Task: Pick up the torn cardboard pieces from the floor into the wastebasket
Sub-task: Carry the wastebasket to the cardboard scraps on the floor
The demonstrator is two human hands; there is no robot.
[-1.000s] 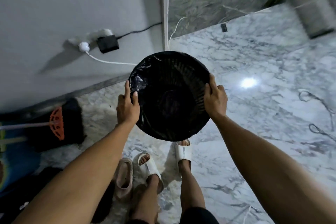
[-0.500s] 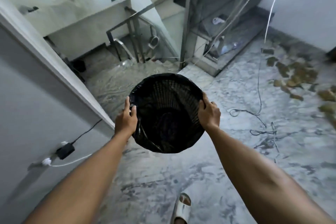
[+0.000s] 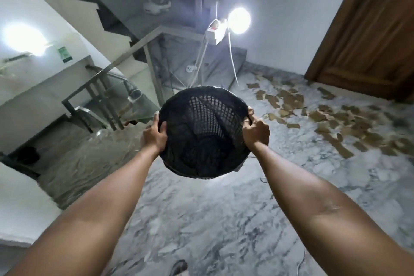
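A round black mesh wastebasket [image 3: 201, 132], lined with a black bag, hangs in the air in front of me with its mouth facing me. My left hand [image 3: 154, 135] grips its left rim and my right hand [image 3: 255, 129] grips its right rim. Nothing shows inside but the bag. Several torn brown cardboard pieces [image 3: 324, 116] lie scattered over the marble floor [image 3: 212, 219] to the right, beyond the basket.
A staircase with a metal railing [image 3: 105, 87] goes down at the left. A brown wooden door [image 3: 367, 29] stands at the right. White cables [image 3: 231, 60] hang from a socket box by a bright lamp. A sandal toe [image 3: 179, 268] shows at the bottom.
The view has swung right and up from the wall and floor at my feet towards the stairs, door and scattered cardboard. Both hands keep hold of the basket's rim.
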